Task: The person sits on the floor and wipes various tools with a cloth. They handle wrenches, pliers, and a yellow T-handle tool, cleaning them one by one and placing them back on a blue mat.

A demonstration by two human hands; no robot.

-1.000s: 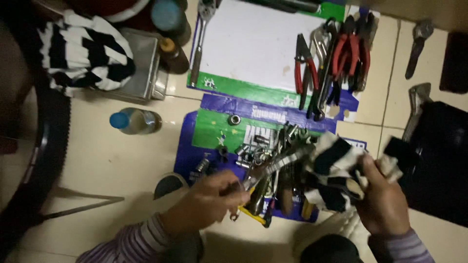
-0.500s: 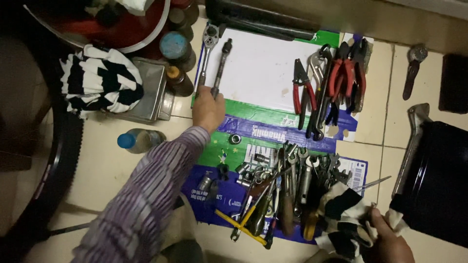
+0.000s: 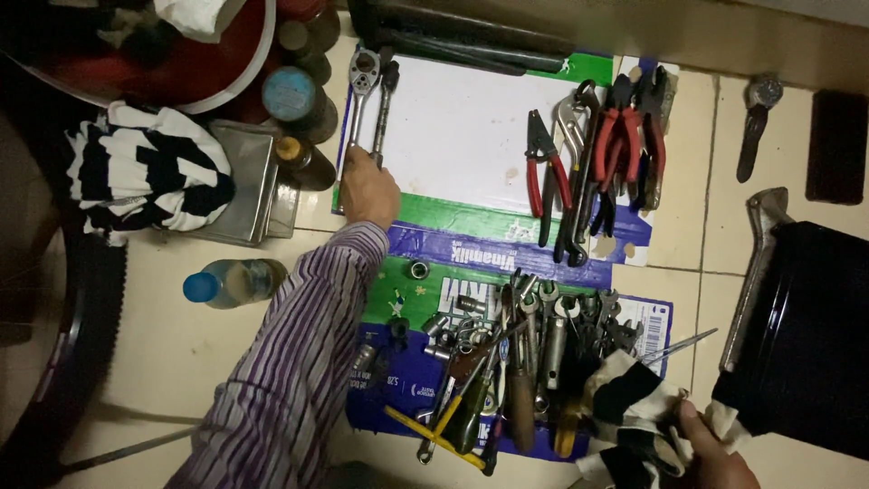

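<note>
My left hand (image 3: 369, 186) reaches far forward in a purple striped sleeve, to the near left edge of a white cardboard sheet (image 3: 462, 127). Its fingers curl over the lower end of a dark ratchet handle (image 3: 386, 104), which lies next to a silver ratchet wrench (image 3: 360, 91). My right hand (image 3: 715, 453) is at the bottom right and grips a black-and-white striped cloth (image 3: 629, 407). The cloth lies against a heap of wrenches, sockets and screwdrivers (image 3: 525, 353) on blue and green cardboard (image 3: 425, 299).
Red-handled pliers (image 3: 625, 145) lie in a row on the sheet's right side. A plastic bottle (image 3: 231, 282), a metal tin (image 3: 249, 181), another striped cloth (image 3: 145, 172) and a tyre (image 3: 77, 344) are on the left. A black case (image 3: 815, 335) with a large wrench (image 3: 756, 263) beside it stands on the right.
My left hand left the tool heap and carried a dark handle forward onto the white sheet beside the silver ratchet. My right hand with the cloth has dropped lower in view.
</note>
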